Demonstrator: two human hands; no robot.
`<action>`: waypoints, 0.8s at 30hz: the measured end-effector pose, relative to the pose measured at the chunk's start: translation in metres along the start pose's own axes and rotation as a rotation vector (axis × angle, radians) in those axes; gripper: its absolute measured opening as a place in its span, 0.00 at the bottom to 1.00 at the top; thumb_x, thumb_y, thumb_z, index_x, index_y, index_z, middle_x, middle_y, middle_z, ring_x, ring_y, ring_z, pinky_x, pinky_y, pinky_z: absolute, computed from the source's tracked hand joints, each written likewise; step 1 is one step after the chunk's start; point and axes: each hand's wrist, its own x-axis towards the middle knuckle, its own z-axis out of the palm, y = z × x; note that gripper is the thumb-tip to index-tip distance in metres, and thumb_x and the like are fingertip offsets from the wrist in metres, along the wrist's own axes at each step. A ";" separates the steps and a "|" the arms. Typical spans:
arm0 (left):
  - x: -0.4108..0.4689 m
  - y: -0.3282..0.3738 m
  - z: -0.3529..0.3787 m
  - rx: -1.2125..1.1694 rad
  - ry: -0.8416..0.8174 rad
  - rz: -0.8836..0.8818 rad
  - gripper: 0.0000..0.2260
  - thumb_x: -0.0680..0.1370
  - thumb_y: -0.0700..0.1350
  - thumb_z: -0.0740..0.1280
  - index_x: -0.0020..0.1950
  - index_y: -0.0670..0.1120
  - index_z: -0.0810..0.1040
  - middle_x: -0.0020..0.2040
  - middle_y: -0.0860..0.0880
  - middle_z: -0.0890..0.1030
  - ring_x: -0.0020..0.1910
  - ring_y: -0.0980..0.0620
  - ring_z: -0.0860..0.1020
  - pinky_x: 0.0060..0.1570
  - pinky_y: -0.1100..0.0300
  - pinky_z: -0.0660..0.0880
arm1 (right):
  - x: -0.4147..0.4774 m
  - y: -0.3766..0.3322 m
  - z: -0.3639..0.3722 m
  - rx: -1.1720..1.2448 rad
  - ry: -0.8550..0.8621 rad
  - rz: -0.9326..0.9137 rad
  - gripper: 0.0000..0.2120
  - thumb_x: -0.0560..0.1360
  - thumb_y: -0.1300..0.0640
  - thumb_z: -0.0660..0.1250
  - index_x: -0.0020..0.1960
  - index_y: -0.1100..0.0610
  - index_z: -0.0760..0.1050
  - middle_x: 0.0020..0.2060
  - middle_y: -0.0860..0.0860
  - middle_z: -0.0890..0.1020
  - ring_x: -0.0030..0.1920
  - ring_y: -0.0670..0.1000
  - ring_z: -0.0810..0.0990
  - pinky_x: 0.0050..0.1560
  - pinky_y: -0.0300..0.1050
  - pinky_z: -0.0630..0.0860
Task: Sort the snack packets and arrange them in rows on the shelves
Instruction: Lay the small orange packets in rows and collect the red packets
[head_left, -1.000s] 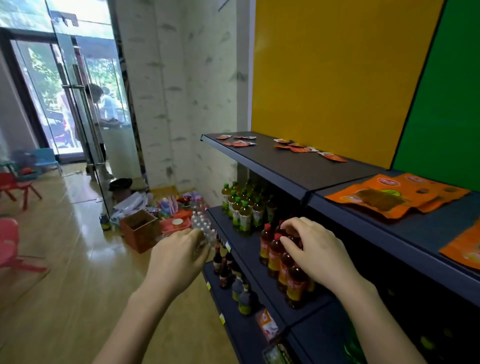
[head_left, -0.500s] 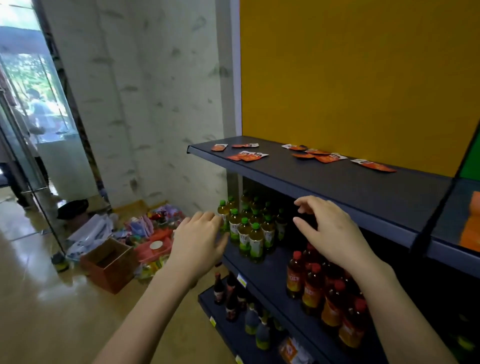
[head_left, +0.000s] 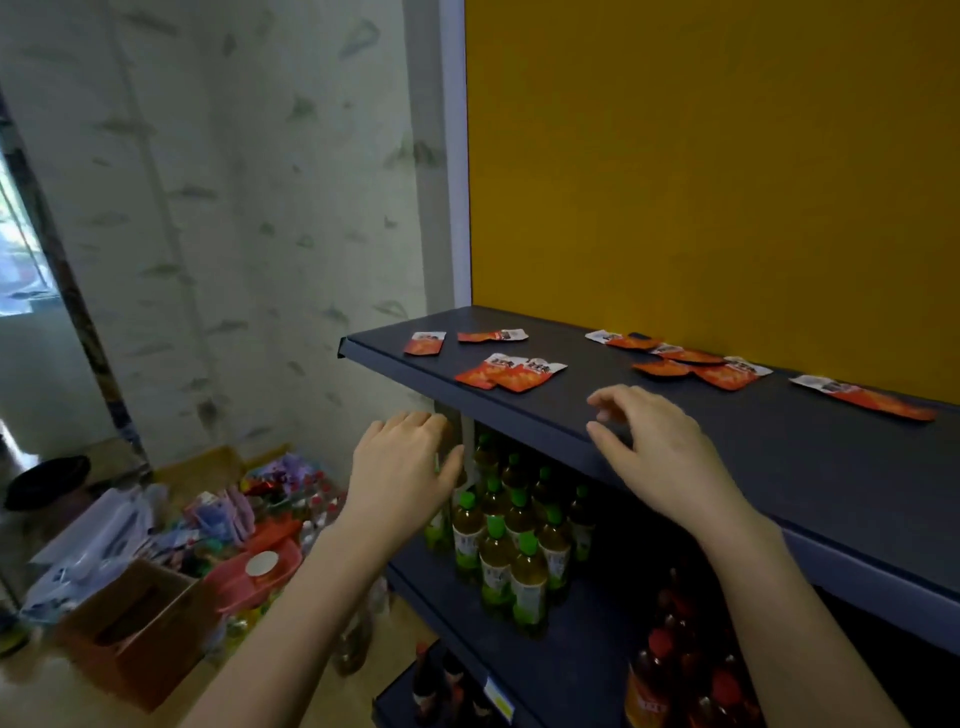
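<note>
Small red-and-white snack packets lie scattered flat on the dark top shelf (head_left: 810, 467). One single packet (head_left: 425, 343) lies near the left end, a pair (head_left: 510, 372) just right of it, a cluster (head_left: 691, 361) by the yellow back panel, and one (head_left: 865, 396) far right. My right hand (head_left: 654, 447) hovers over the shelf's front edge, fingers apart and curled, holding nothing, short of the pair. My left hand (head_left: 402, 462) is raised below the shelf's left corner, fingers loosely together, nothing in it.
Green-capped tea bottles (head_left: 511, 540) stand on the middle shelf, red-capped bottles (head_left: 685, 675) to their right, dark bottles below. On the floor at left sit a cardboard box (head_left: 130, 623), a red container (head_left: 257, 571) and a heap of mixed packets. A yellow panel backs the shelf.
My view has swung right and up toward the top shelf. Both hands have risen from the bottle level; the right hand now reaches over the top shelf's front edge.
</note>
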 end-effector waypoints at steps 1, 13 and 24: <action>0.015 -0.006 0.007 -0.022 0.011 0.012 0.10 0.76 0.50 0.64 0.46 0.45 0.79 0.45 0.48 0.82 0.46 0.47 0.80 0.44 0.56 0.71 | 0.014 0.000 0.007 -0.015 -0.017 0.006 0.14 0.78 0.49 0.59 0.63 0.48 0.70 0.50 0.43 0.75 0.54 0.46 0.73 0.47 0.42 0.70; 0.170 -0.039 0.098 -0.177 -0.241 -0.097 0.23 0.76 0.62 0.59 0.55 0.44 0.76 0.55 0.45 0.77 0.55 0.47 0.74 0.52 0.53 0.74 | 0.114 0.007 0.063 -0.257 -0.228 0.210 0.17 0.79 0.44 0.55 0.63 0.50 0.70 0.58 0.49 0.73 0.60 0.52 0.72 0.54 0.47 0.70; 0.233 -0.060 0.139 -0.437 -0.634 0.022 0.32 0.68 0.65 0.68 0.59 0.41 0.70 0.59 0.44 0.76 0.59 0.45 0.74 0.58 0.49 0.72 | 0.179 -0.020 0.106 -0.406 -0.164 0.644 0.36 0.74 0.31 0.52 0.66 0.61 0.67 0.63 0.56 0.72 0.64 0.58 0.73 0.55 0.49 0.71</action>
